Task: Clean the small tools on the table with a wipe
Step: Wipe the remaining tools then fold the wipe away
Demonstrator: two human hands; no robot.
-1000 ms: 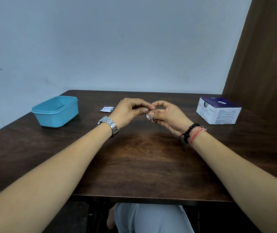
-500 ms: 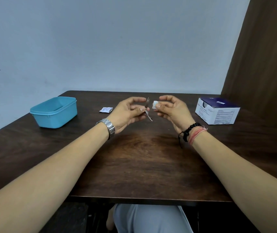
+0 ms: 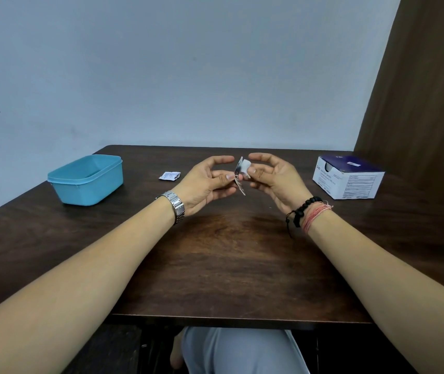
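My left hand [image 3: 207, 182] pinches a small thin metal tool [image 3: 239, 179] between thumb and fingers, above the middle of the dark wooden table [image 3: 226, 265]. The tool stands nearly upright, its lower tip pointing down and right. My right hand [image 3: 272, 176] pinches a small white wipe [image 3: 245, 168] against the tool's upper part. The other fingers of both hands are spread loosely. What kind of tool it is I cannot tell.
A light blue plastic tub [image 3: 87, 179] stands at the left of the table. A torn white wipe packet [image 3: 169, 176] lies left of my hands. At the right sits a white and purple box [image 3: 347, 176]. A brown panel rises at far right.
My hands, close together low over the table a second ago, have risen and opened out. The tool now stands upright and the white wipe shows against its upper part.
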